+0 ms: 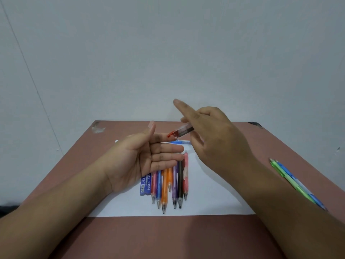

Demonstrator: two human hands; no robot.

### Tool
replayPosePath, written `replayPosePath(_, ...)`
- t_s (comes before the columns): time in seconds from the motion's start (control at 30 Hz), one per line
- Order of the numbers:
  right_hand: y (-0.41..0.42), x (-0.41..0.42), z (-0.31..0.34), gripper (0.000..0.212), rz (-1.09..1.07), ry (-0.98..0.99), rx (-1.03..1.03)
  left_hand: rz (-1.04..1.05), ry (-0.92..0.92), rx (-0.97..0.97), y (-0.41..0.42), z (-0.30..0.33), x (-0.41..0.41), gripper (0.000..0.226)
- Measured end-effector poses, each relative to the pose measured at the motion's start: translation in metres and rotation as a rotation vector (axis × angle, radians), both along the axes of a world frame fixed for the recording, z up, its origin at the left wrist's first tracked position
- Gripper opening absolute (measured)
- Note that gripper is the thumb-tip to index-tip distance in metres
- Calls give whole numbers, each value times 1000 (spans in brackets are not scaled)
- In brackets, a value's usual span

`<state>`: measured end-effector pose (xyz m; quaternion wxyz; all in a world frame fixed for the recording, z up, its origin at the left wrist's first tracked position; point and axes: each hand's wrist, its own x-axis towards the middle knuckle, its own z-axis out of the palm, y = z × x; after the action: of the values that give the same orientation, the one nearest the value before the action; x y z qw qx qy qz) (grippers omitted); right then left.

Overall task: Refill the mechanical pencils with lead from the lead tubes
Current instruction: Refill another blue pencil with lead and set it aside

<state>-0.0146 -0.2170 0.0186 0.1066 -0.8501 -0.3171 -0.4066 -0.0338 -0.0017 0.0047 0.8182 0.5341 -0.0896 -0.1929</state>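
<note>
We hold our left hand (147, 161) palm up above the surface (186, 238), fingers straight and together, thumb raised, nothing in it. Under its fingers lies a blue lead packet (145, 186) on the white sheet (209, 202), its long axis running away from us. Just beside it a row of mechanical pencils (170, 186) lies side by side, pink, blue, orange, purple, dark and red, long axes near parallel and tips pointing toward us. Above the row and just past the left fingertips, our right hand (214, 139) pinches a clear lead tube (182, 131) between thumb and middle fingers, the index finger lifted straight. The tube is tilted, its long axis running from upper right down to lower left, and its red cap end (170, 134) points at the left fingers, close to them; we cannot tell if it touches. A small blue item (180, 141) lies on the sheet behind the hands. Farther right, well apart on the bare surface near its right edge, green and blue pencils (296, 184) lie diagonally, partly hidden by our right forearm. Open room remains on the sheet right of the row and on the surface's near strip.
</note>
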Motion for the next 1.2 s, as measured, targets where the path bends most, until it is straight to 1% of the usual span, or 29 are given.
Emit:
replayPosePath(0.1,2,-2,1,86,-17,30,9,-12,9,2,1,0,0,65)
replayPosePath(0.17,2,-1,-1,84,-12,38,33,-21,13,7,1,0,1,71)
replayPosePath(0.2,2,0,-1,78,7,10,22,-26,14,9,1,0,1,72)
replayPosePath(0.27,-3,4,-3,51,57,-84,-35,-37,16,7,1,1,1,74)
replayPosePath(0.3,-4,6,-3,43,73,-107,-52,-39,16,7,1,1,1,74)
replayPosePath(0.33,-4,6,-3,42,76,-96,-52,-39,16,8,1,1,1,75)
replayPosePath(0.37,-3,5,-2,48,58,-57,-38,-37,17,10,1,1,1,75)
replayPosePath(0.47,1,1,-1,90,-18,59,16,-35,21,12,1,2,0,77)
replayPosePath(0.53,1,0,0,102,-17,75,22,-32,21,13,1,2,0,77)
replayPosePath(0.63,1,-1,0,102,-15,76,31,-33,23,13,1,2,0,77)
replayPosePath(0.7,1,0,-2,94,-18,61,41,-37,22,12,1,2,0,77)
replayPosePath(0.73,0,2,-2,83,5,31,27,-41,20,14,1,2,0,77)
replayPosePath(0.8,-3,5,-3,50,59,-62,-32,-45,15,18,1,2,0,77)
replayPosePath(0.83,-4,6,-4,43,75,-84,-50,-46,14,17,1,2,0,77)
replayPosePath(0.87,-3,5,-4,44,73,-75,-47,-46,14,16,1,2,0,77)
replayPosePath(0.9,-2,4,-3,52,50,-41,-26,-44,15,15,1,2,0,77)
replayPosePath(0.97,0,2,0,79,-7,42,17,-42,20,14,1,2,-1,77)
replayPosePath(1.0,0,1,0,89,-26,68,17,-42,20,15,1,3,-1,77)
replayPosePath(1.07,0,-1,0,99,-37,90,11,-37,20,16,1,3,-1,78)
replayPosePath(1.13,-1,0,0,100,-38,95,41,-34,21,15,1,3,-1,78)
replayPosePath(1.17,-1,1,-1,91,-24,74,38,-35,21,17,1,3,-1,78)
replayPosePath(1.2,-1,3,-2,77,2,31,12,-37,19,20,1,3,-1,78)
